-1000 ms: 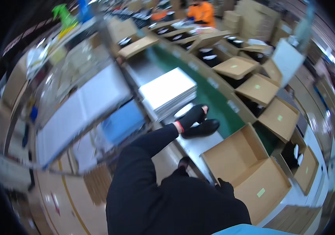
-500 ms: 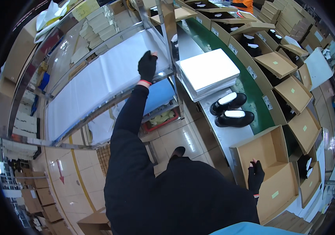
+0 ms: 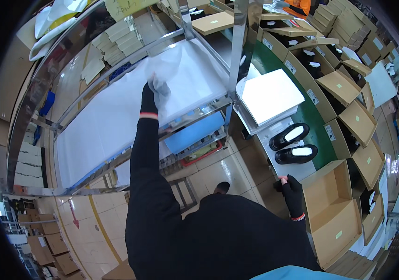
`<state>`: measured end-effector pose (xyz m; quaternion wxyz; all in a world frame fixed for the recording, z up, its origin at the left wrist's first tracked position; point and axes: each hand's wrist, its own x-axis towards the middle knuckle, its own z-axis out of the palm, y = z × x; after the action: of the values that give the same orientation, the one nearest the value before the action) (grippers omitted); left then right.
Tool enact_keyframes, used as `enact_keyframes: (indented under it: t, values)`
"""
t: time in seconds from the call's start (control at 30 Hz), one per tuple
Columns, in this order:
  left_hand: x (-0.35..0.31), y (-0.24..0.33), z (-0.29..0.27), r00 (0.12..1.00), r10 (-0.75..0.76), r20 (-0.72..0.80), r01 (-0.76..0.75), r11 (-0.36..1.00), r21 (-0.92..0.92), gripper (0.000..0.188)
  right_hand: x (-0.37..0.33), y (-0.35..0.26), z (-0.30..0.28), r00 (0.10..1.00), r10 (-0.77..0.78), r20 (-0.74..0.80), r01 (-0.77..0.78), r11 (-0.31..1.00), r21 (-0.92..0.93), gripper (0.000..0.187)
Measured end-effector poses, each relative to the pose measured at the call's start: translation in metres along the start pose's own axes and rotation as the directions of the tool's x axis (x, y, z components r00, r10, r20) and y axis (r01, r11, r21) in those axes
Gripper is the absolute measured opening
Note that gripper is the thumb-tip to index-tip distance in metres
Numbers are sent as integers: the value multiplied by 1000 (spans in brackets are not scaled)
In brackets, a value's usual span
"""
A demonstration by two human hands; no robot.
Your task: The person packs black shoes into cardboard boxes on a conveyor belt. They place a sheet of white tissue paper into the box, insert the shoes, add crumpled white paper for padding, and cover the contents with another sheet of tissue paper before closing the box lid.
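Observation:
My left hand, in a black fingerless glove, reaches over the shelf of a metal rack and is closed on a crumpled, thin white sheet of tissue paper. Under it lies a broad layer of white paper. My right hand, gloved the same way, hangs near the bench edge beside an open brown shoe box. Its fingers are loosely bent and slightly apart, with nothing seen in them. Just beyond it stands a pair of black shoes with white stuffing in their openings.
A stack of white sheets lies behind the shoes. A green conveyor belt runs beside the bench, lined with several open shoe boxes. The rack's metal post rises between shelf and bench. A person in orange is at the far end.
My left hand has moved left across the shelf and now holds a bunched tissue sheet. My right hand has shifted from over the open box to the bench edge. The view has turned slightly.

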<state>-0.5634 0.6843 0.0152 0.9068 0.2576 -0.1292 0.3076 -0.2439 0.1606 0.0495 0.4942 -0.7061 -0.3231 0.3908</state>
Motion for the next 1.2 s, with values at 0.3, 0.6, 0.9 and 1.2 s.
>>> enact_keyframes:
  t: [0.3, 0.6, 0.9, 1.2]
  values:
    - [-8, -121, 96, 971, -217, -99, 208, 568, 796, 32, 59, -42, 64, 854, -15, 520, -287, 821, 494, 65]
    - [-38, -154, 207, 820, -567, -79, 248, 228, 942, 30, 89, -34, 103, 986, -165, 37, 151, 959, 240, 31]
    - [-144, -12, 59, 625, 778, -69, 777, -628, -39, 47, 71, -37, 68, 994, -95, 49, 62, 887, 458, 37]
    - [-179, 11, 37, 709, 634, 310, 552, -772, 316, 32, 63, 21, 11, 747, -660, 87, 592, 598, -541, 54]
